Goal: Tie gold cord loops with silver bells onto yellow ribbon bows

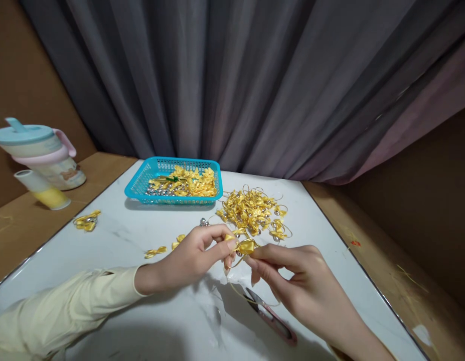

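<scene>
A yellow ribbon bow [246, 246] is held up between my two hands, over the middle of the white table. My left hand [202, 253] pinches its left side between thumb and fingers. At the bow's right side, my right hand [296, 273] has thumb and forefinger closed on a thin gold cord [240, 261], which loops below the bow. Scissors [272, 318] with pinkish handles lie under the cord, partly in shadow. Just behind my hands is a pile of yellow bows [249, 208] with silver bells and cord loops.
A blue basket [134, 188] of bows and bells stands at the back of the white table [142, 311]. Loose bows [156, 251] and a small bow cluster [87, 220] lie left. A lidded cup [62, 165] and yellow-white tube [44, 190] stand on the left ledge.
</scene>
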